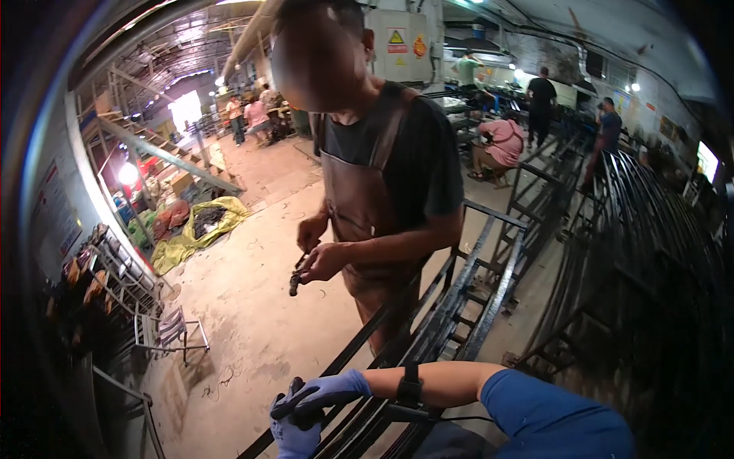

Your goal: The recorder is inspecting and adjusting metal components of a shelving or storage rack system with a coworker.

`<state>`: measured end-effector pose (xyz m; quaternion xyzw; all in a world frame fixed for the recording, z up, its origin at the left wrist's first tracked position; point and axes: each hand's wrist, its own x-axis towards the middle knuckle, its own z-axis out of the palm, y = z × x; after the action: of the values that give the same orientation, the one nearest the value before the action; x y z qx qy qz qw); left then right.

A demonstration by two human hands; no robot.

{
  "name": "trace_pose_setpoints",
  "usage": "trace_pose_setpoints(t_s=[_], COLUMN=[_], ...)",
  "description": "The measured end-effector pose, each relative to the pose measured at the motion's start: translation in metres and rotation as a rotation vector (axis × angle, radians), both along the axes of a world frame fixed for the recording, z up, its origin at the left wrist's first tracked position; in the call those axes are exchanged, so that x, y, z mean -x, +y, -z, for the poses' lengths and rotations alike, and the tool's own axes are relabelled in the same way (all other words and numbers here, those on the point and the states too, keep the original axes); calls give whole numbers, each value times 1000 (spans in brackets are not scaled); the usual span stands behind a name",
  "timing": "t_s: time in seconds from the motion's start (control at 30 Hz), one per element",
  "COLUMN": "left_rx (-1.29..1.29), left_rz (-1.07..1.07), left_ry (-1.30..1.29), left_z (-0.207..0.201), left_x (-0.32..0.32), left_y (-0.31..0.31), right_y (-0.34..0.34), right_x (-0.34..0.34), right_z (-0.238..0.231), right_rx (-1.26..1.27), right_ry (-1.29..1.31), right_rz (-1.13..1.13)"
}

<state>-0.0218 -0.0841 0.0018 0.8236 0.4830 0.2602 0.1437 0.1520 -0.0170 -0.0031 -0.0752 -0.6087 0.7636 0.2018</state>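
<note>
Partly curled, fingers [306,395] of right hand [335,389] touch left hand [297,439].

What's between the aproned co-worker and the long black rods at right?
Head view: black ladder-like metal frames, with a seated person in pink farther back.

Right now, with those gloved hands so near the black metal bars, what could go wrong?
The right hand and left hand are together close to the black metal bars, so a slip might knock knuckles against them. The thin black cable by the right forearm could snag on the metalwork. The co-worker in the apron stands close beside the bars and might be bumped if they shift.
</note>
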Motion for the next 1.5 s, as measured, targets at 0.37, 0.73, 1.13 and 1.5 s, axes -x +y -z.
trace_pose_setpoints(t_s=[0.37,0.73,1.13,1.5], left_rx=[102,80,165,118], left_rz=[-52,-29,-53,-86], left_ry=[-223,-92,-179,-200], left_z=[-5,-19,-21,-17], left_x=[-3,-12,-12,-11], left_y=[-7,-10,-12,-15], right_y=[6,5,5,-5], right_x=[12,18,20,13], right_z=[21,25,22,0], right_rx=[192,198,137,204], right_ry=[77,33,6,-33], right_rz=[38,143,174,120])
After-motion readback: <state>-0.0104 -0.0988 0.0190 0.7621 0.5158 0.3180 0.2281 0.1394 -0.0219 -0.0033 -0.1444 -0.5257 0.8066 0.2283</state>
